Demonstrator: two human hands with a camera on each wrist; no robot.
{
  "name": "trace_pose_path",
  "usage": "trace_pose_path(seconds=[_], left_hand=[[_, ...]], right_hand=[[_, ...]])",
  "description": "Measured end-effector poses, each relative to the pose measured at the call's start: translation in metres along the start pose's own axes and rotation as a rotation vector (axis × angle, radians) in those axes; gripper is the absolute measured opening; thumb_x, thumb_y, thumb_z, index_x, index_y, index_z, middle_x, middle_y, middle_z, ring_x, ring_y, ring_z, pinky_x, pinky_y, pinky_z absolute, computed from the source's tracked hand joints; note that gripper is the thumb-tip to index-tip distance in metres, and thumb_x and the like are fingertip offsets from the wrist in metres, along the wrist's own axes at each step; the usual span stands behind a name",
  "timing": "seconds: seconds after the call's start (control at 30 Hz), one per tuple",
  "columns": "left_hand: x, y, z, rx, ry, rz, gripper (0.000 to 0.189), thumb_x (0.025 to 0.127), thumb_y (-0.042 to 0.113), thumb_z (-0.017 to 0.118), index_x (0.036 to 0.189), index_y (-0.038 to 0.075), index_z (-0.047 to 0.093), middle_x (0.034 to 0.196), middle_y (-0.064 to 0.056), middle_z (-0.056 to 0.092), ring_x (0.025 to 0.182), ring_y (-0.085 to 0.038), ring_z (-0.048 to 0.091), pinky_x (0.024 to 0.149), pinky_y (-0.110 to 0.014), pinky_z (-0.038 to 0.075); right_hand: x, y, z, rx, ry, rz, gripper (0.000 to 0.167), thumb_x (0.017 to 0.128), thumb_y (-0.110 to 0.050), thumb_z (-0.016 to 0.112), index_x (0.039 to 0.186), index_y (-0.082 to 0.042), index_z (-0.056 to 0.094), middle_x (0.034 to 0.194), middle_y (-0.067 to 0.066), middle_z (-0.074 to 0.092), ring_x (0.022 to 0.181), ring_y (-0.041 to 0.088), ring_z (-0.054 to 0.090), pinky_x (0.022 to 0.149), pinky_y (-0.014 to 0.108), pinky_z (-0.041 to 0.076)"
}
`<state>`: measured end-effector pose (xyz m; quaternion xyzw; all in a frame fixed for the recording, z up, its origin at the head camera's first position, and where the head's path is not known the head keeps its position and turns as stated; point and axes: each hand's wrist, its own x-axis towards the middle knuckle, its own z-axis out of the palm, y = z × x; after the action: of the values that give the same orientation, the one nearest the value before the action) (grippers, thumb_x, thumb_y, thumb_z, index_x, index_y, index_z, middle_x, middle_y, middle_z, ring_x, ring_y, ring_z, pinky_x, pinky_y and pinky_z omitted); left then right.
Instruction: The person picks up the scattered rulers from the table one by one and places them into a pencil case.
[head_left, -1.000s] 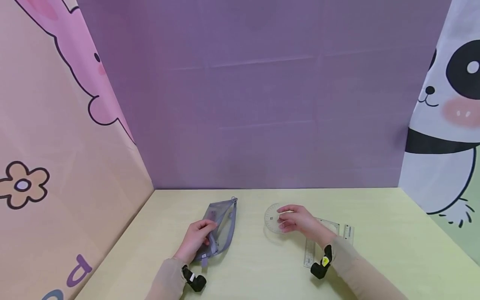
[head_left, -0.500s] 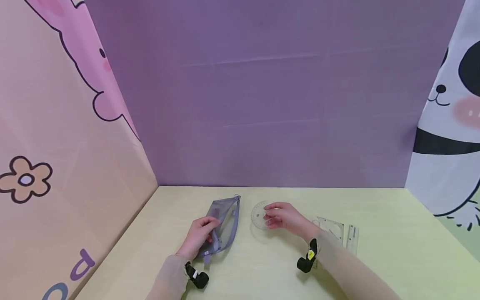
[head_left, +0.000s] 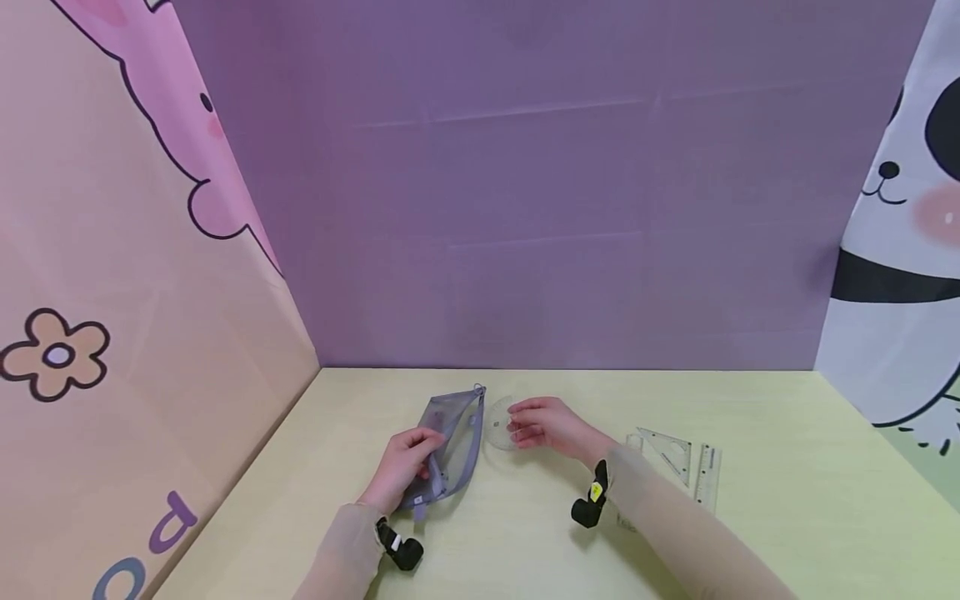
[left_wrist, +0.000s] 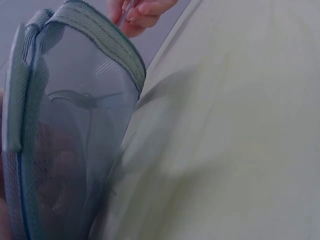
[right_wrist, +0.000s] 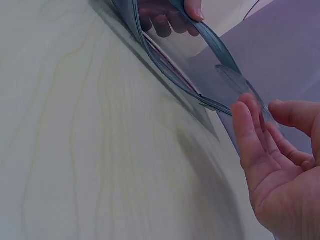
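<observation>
A see-through mesh zipper pouch (head_left: 459, 442) with purple-grey edging stands open on the table, its mouth facing right. My left hand (head_left: 407, 462) grips its near left side, thumb over the edge. My right hand (head_left: 551, 427) pinches a clear round protractor (head_left: 497, 423) between thumb and fingers, just right of the pouch mouth. In the right wrist view the protractor (right_wrist: 232, 75) overlaps the pouch's far rim (right_wrist: 215, 42), and a thin flat piece (right_wrist: 172, 62) shows inside the pouch. In the left wrist view the pouch (left_wrist: 85, 115) hides most of the left fingers.
A clear set square (head_left: 670, 454) and a clear straight ruler (head_left: 707, 477) lie on the table (head_left: 780, 500) to the right, partly under the right forearm. A purple backdrop rises behind the table, with printed cloth panels at both sides.
My right hand has carried the protractor leftward, from mid-table to beside the pouch mouth. The left hand keeps its grip on the pouch. The head view has shifted slightly.
</observation>
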<state>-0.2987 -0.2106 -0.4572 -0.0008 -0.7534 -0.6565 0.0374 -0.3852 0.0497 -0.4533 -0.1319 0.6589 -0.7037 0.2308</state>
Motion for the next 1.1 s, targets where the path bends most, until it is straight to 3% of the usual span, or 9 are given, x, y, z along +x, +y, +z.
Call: trace_pose_path(seconds=[0.43,0.7,0.87,1.1], left_hand=[[0.001,-0.003,0.000,0.001,-0.003,-0.013,0.018,0.091,0.012,0.067,0.099,-0.003,0.070,0.075,0.001,0.056,0.056,-0.013,0.043,0.053,-0.025,0.042],[-0.018,0.030,0.003,0.005,-0.046,0.006,0.018,0.091,0.006,0.063,0.099,-0.010,0.067,0.071,0.001,0.054,0.056,-0.014,0.044,0.054,-0.026,0.043],[-0.012,0.021,0.001,0.003,-0.054,-0.013,0.019,0.092,0.007,0.063,0.100,-0.010,0.067,0.069,0.001,0.052,0.056,-0.016,0.044,0.055,-0.027,0.043],[0.000,-0.001,0.000,0.001,-0.008,-0.010,0.018,0.091,0.013,0.066,0.097,-0.003,0.069,0.069,0.003,0.051,0.055,-0.013,0.043,0.052,-0.025,0.041]], right_hand=[[0.018,0.002,0.024,0.023,-0.011,0.028,0.039,0.093,-0.003,0.059,0.125,0.017,0.050,0.091,0.016,0.068,0.070,0.017,0.067,0.068,0.032,0.056],[0.022,0.003,0.039,0.015,0.025,0.038,0.030,0.091,0.000,0.060,0.116,0.016,0.055,0.083,0.013,0.069,0.066,0.018,0.067,0.066,0.034,0.057],[0.024,0.004,0.046,0.012,0.050,0.047,0.026,0.091,0.002,0.059,0.113,0.015,0.055,0.079,0.013,0.068,0.062,0.017,0.066,0.063,0.034,0.057],[0.029,0.003,0.054,-0.023,0.082,0.049,0.027,0.091,0.002,0.059,0.114,0.015,0.055,0.078,0.011,0.066,0.061,0.017,0.065,0.062,0.034,0.057]])
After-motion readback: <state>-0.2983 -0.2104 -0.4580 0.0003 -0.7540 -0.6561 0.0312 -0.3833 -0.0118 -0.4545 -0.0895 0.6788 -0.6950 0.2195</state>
